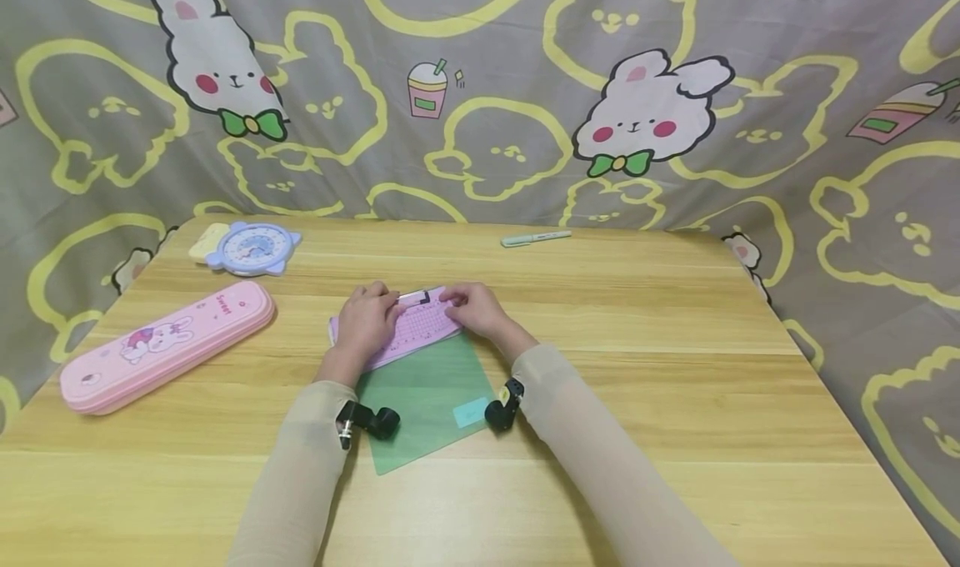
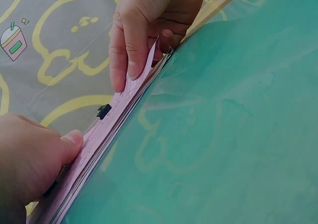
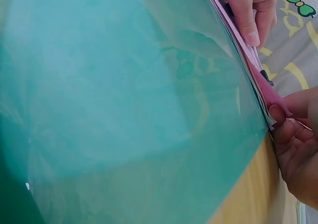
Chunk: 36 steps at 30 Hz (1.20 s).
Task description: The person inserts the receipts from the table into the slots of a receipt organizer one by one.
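Note:
A stack of papers with a pink printed sheet [image 1: 423,323] on top lies along the far edge of a translucent green plastic sheet [image 1: 420,400]. Behind the pink sheet's top runs a slim clip bar with a black end [image 2: 104,111]. My left hand [image 1: 366,323] grips the stack's left part, its thumb pressing on the pink paper. At the right end my right hand [image 1: 477,308] pinches the pink sheet's corner, which bends up from the pages below, as the right wrist view shows. The left hand's other fingers are partly hidden behind the papers.
A pink pencil case [image 1: 168,346] lies on the left, with a blue clock-like dial [image 1: 257,248] behind it. A pale green pen [image 1: 536,238] rests near the table's far edge. A patterned curtain [image 1: 510,83] hangs behind the table [image 1: 675,367].

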Motion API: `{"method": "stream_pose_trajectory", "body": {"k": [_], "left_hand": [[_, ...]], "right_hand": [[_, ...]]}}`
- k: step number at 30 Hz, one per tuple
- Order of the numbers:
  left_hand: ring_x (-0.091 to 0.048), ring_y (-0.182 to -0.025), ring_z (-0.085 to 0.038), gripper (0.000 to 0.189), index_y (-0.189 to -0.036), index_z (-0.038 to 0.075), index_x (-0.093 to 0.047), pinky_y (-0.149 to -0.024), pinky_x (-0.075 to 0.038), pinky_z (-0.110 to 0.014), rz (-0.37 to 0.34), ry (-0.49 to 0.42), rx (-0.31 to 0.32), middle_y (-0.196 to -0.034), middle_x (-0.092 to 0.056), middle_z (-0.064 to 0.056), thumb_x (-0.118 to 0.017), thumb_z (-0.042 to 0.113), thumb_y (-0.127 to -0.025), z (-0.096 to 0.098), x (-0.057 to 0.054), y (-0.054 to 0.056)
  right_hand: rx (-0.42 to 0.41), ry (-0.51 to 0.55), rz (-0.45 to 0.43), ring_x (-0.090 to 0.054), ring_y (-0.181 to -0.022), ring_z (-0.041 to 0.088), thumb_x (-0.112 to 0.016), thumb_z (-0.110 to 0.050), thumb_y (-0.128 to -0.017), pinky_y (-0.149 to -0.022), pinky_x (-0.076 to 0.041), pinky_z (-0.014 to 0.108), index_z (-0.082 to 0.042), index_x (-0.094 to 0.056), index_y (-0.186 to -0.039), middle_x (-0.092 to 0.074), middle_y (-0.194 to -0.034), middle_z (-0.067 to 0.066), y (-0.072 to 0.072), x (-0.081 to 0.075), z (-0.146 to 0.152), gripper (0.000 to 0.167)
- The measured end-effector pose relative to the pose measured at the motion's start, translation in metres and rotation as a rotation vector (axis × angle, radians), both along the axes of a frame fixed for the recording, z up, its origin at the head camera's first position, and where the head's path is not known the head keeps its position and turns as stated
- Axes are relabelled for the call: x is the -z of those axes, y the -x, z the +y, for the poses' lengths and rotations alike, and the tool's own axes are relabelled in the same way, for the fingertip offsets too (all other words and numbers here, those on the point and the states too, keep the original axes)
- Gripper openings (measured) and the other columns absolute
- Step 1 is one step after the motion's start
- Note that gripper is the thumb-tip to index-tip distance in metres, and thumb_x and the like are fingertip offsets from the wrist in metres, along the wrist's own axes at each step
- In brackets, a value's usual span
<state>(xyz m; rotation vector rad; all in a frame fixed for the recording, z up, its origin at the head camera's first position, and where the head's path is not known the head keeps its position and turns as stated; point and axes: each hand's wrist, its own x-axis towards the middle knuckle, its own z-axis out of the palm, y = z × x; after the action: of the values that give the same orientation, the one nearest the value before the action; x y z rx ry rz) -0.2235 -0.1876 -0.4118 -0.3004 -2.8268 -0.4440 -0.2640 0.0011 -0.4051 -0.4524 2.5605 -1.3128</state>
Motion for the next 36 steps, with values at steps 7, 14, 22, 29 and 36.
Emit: {"method": "stream_pose_trajectory", "body": {"k": [7,14,22,29,36], "left_hand": [[-0.043,-0.086,-0.026,0.034,-0.109,0.002,-0.059,-0.074,-0.036,-0.038,-0.018,-0.011,0.000,-0.096,-0.051,-0.009,-0.054,0.025,-0.085,0.001,0.000,-0.001],[-0.043,-0.090,-0.027,0.036,-0.110,0.002,-0.058,-0.077,-0.036,-0.039,-0.038,-0.032,-0.012,-0.099,-0.051,-0.011,-0.053,0.028,-0.085,0.000,0.001,-0.001],[-0.042,-0.092,-0.027,0.039,-0.111,0.003,-0.058,-0.076,-0.036,-0.040,-0.044,-0.070,-0.025,-0.100,-0.051,-0.011,-0.054,0.030,-0.084,-0.004,0.003,0.000],[-0.041,-0.096,-0.027,0.040,-0.113,0.004,-0.057,-0.077,-0.035,-0.041,-0.072,-0.109,-0.044,-0.102,-0.051,-0.011,-0.054,0.031,-0.084,-0.007,0.005,0.000],[-0.040,-0.102,-0.032,0.045,-0.116,0.002,-0.053,-0.081,-0.034,-0.045,-0.125,-0.183,-0.043,-0.108,-0.049,-0.015,-0.056,0.031,-0.082,-0.012,0.002,-0.001]], "right_hand": [[-0.043,0.030,0.033,-0.050,-0.080,0.016,-0.060,-0.002,-0.077,-0.071,-0.041,0.025,-0.006,-0.062,-0.101,-0.056,-0.087,0.004,-0.001,0.002,0.004,0.024],[-0.071,0.096,-0.006,-0.050,-0.079,0.017,-0.062,-0.002,-0.076,-0.066,-0.043,0.024,-0.004,-0.060,-0.103,-0.055,-0.087,0.006,-0.004,0.005,0.013,0.028],[-0.068,0.152,-0.055,-0.050,-0.076,0.016,-0.063,-0.001,-0.074,-0.063,-0.043,0.023,0.000,-0.059,-0.104,-0.056,-0.084,0.007,-0.005,0.006,0.021,0.030],[-0.054,0.195,-0.159,-0.050,-0.071,0.017,-0.064,-0.001,-0.074,-0.057,-0.045,0.025,0.000,-0.057,-0.107,-0.054,-0.087,0.009,-0.009,0.008,0.029,0.034],[-0.072,0.228,-0.222,-0.053,-0.071,0.018,-0.061,-0.002,-0.077,-0.062,-0.047,0.027,0.002,-0.054,-0.109,-0.054,-0.088,0.011,-0.013,0.005,0.036,0.033]]}}
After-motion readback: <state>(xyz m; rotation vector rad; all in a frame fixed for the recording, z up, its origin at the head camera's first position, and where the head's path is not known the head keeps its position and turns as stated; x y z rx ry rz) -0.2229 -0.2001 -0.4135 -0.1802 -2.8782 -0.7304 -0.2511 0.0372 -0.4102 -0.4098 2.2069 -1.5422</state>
